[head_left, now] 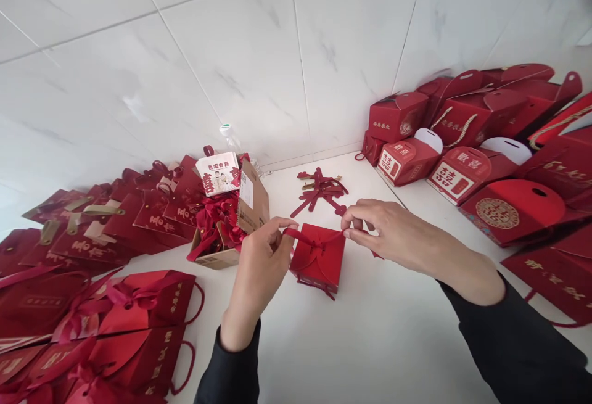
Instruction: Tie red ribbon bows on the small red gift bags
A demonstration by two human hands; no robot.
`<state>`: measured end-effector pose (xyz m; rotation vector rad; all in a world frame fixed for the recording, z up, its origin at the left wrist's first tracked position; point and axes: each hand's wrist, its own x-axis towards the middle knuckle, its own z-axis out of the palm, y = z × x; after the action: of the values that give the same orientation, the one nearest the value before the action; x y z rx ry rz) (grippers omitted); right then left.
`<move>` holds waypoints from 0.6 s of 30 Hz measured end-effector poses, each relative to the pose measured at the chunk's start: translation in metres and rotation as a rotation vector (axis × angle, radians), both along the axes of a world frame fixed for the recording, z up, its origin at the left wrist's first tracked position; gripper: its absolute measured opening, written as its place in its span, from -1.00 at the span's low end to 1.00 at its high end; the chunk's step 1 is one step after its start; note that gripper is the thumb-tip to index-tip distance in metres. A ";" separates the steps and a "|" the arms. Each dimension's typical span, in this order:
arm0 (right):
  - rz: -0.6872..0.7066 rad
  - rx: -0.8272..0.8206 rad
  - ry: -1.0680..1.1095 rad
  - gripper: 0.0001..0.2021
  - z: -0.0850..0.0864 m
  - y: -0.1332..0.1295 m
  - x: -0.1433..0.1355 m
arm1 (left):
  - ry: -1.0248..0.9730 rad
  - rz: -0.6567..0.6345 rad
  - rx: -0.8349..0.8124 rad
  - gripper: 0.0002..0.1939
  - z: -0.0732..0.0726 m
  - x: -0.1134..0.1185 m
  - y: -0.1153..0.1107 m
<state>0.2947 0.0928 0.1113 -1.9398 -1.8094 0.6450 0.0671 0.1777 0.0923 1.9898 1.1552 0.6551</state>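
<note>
A small red box (pixel 318 267) stands on the white table in front of me, its curved top flaps folded closed. A red ribbon (pixel 326 245) crosses its top, with a knot or crossing near the middle. To the left of the box, my left hand (pixel 263 265) pinches one end of the ribbon between thumb and fingers. My right hand (pixel 393 234) pinches the other end at the box's right side, and the ribbon is stretched between both hands. A thin red cord hangs at the box's near side.
Red strips (pixel 320 191) lie behind the box. An open cardboard carton (pixel 253 197) full of red ribbons stands back left, a bottle (pixel 229 136) behind it. Red bags (pixel 124 213) and ribboned boxes (pixel 152 354) fill the left; stacked red boxes (pixel 409 160) line the right.
</note>
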 end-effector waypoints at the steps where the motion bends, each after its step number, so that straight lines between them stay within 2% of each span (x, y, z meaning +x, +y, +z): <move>1: -0.003 0.002 0.000 -0.84 0.001 0.000 -0.001 | 0.007 -0.016 -0.020 -0.78 0.000 -0.001 0.001; 9: 0.018 -0.049 0.007 -0.86 -0.002 -0.003 -0.001 | 0.102 -0.209 -0.126 -0.83 0.008 -0.012 0.003; 14: 0.056 -0.121 -0.024 -0.85 0.001 -0.004 -0.002 | 0.059 -0.351 -0.272 -0.88 0.011 -0.013 -0.004; 18: 0.053 -0.142 -0.041 -0.86 0.001 -0.005 -0.001 | 0.123 -0.397 -0.283 -0.85 0.017 -0.015 -0.006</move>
<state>0.2936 0.0880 0.1122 -2.0151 -1.8914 0.7754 0.0524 0.1715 0.1091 1.9526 0.8298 0.1581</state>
